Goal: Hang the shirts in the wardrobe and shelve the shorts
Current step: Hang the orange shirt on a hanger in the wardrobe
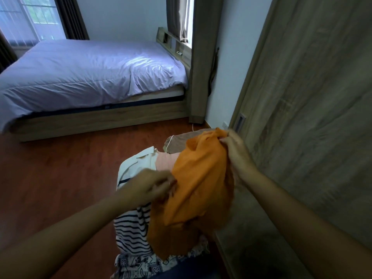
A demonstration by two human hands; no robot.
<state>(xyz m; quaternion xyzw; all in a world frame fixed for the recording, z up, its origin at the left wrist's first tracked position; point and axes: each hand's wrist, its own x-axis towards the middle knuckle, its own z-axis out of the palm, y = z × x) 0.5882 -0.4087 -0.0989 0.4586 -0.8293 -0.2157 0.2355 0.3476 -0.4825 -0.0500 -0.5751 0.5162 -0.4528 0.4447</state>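
Currently both hands are on one orange garment [201,178], lifted at lower centre of the frame. The right hand [237,152] pinches its top edge, fingers closed on the cloth. The left hand [149,186] has its fingers curled into the garment's left edge, lower down. It is bunched, so shirt or shorts cannot be told.

Key relation: the garment's long axis runs diagonally, from the right hand at upper right down toward bottom centre. The wardrobe door [312,97] fills the right side of the frame, so the target lies right of the cloth. The right hand is the nearer one, close to the door's recessed handle [241,122]. The door looks closed, so likely it has to be opened before anything is hung or shelved. No hanger is in view.

Counts:
- Hands: two, both gripping.
- Garments held: one.
- Garments in the pile on the red-brown floor [50,168] under the hands: five visible.
  - cream shirt [138,160]
  - pink piece [167,161]
  - brown piece [177,143] with a white drawstring
  - black-and-white striped shirt [130,228]
  - dark patterned piece [141,264] at the bottom edge
- More may be hidden under the orange cloth.

A bed [90,73] sits at upper left, well apart.
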